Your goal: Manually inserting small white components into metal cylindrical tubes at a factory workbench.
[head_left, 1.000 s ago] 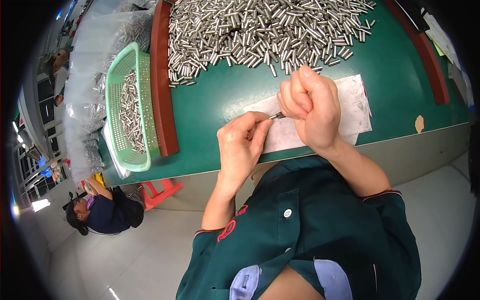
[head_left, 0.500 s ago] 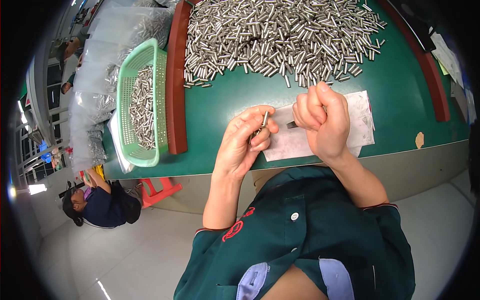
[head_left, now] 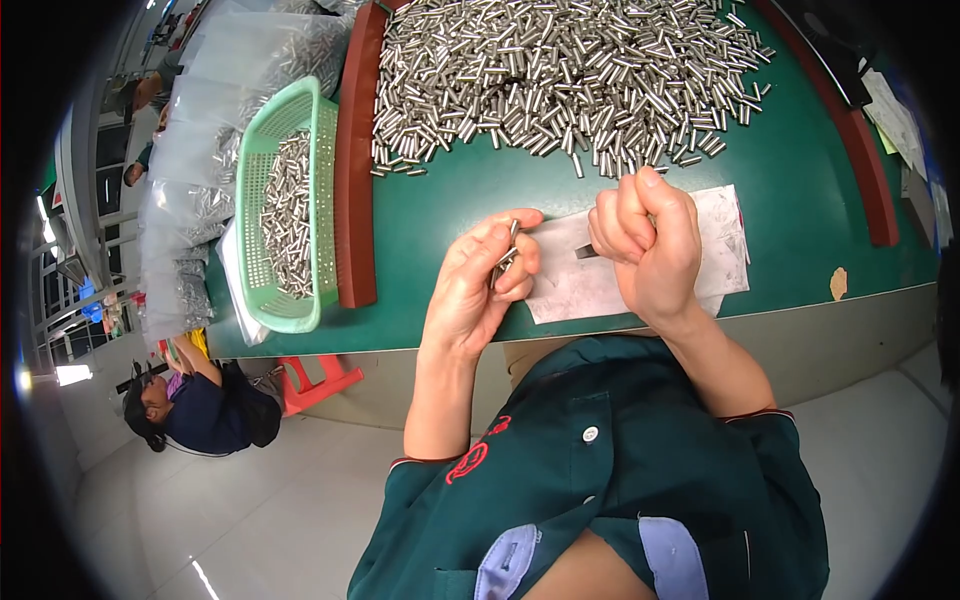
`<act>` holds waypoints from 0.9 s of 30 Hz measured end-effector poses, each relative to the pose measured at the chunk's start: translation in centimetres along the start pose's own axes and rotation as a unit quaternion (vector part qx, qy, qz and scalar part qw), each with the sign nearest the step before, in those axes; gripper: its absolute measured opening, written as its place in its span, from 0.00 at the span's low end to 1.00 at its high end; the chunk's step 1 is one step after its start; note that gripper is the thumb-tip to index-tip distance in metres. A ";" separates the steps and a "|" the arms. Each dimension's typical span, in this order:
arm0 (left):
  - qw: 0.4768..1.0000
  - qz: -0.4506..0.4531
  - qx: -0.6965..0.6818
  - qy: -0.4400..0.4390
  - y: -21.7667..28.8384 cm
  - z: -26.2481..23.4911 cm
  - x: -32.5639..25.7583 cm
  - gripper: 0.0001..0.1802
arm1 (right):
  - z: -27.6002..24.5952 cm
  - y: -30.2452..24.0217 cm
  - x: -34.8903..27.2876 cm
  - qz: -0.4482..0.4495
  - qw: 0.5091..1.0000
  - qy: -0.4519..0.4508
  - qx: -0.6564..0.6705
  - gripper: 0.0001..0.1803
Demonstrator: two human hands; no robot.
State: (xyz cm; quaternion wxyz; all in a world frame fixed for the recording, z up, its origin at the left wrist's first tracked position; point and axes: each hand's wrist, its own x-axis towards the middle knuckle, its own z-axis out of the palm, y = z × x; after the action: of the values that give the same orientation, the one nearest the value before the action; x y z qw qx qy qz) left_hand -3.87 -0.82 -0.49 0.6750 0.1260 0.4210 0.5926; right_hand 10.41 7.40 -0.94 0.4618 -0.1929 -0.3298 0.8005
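Note:
Several small shiny metal pins [head_left: 514, 233] are held in my left hand [head_left: 463, 290], whose fingers are curled; one pin stands up between thumb and fingers. My right hand [head_left: 657, 240] is closed in a fist around a tool, with only its dark flat tip [head_left: 586, 251] sticking out toward the left hand. The rest of that tool is hidden in the fist. Both hands are above a smudged white sheet of paper [head_left: 555, 290], a short gap apart. Beyond them a large pile of the same pins [head_left: 560, 85] covers the far part of the green table [head_left: 440, 215].
A green plastic basket [head_left: 325, 200] with more pins stands left of a red-brown wooden rail [head_left: 356, 180]. Clear bags [head_left: 190, 150] of metal parts line the far left. Another rail [head_left: 865, 170] bounds the right. A person [head_left: 215, 405] sits at the lower left near a red stool [head_left: 320, 385].
My left hand has shifted slightly left, away from the tool tip, and the upright pin has dropped lower between its fingers. My right hand has hardly moved.

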 end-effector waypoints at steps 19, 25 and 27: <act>0.993 0.045 0.079 -0.072 -0.4 -0.8 -0.3 0.14 | -0.1 0.0 0.0 -0.004 1.000 0.009 0.026 0.22; 0.980 0.078 0.178 -0.034 -0.7 -0.5 -0.4 0.12 | -0.1 0.0 0.0 -0.001 1.000 0.013 0.028 0.23; 0.978 0.080 0.189 -0.029 -0.7 -0.3 -0.4 0.12 | -0.1 0.0 0.0 -0.002 1.000 0.011 0.026 0.23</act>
State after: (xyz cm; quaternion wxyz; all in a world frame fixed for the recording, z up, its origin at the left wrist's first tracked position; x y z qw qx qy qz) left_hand -3.57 -1.48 -1.01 0.6017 0.3013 0.4940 0.5506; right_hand 10.47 7.45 -1.01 0.4718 -0.1887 -0.3044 0.8057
